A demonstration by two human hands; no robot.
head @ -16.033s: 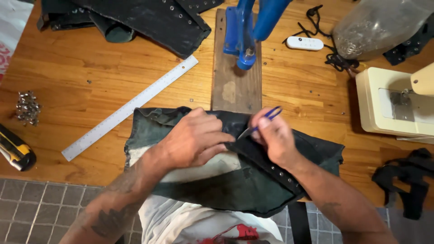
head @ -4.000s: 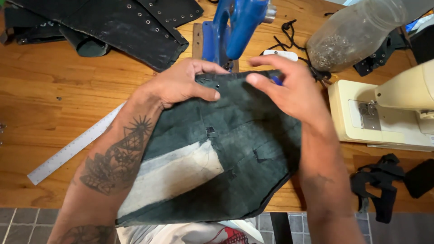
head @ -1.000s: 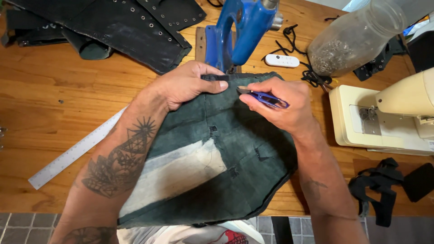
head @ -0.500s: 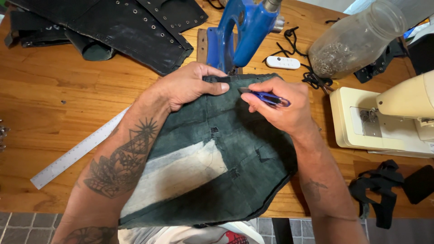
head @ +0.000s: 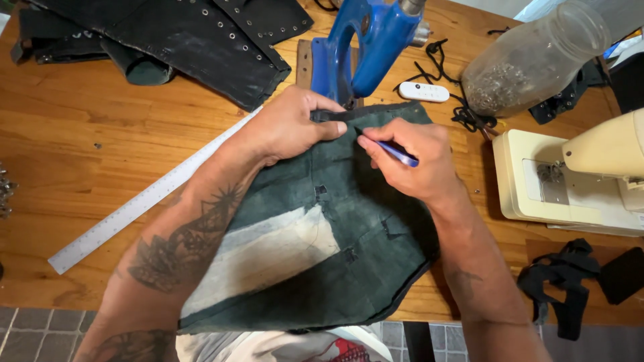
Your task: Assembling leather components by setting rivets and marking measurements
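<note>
At frame centre, the left hand [head: 295, 127] pinches the top edge of the dark green garment [head: 349, 228] while the right hand [head: 409, 161] grips a blue pen [head: 397, 153], seemingly mid-marking, the blue press [head: 369, 43] above not yet used.

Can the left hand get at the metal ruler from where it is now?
Probably yes. The left hand pins the dark green fabric edge, and the ruler lies bare on the table just beside the left forearm, nothing over it. The hand would have to release the fabric first.

Left hand [head: 292, 127] flat, fingers curled — right hand [head: 409, 161] in a pinch.
</note>
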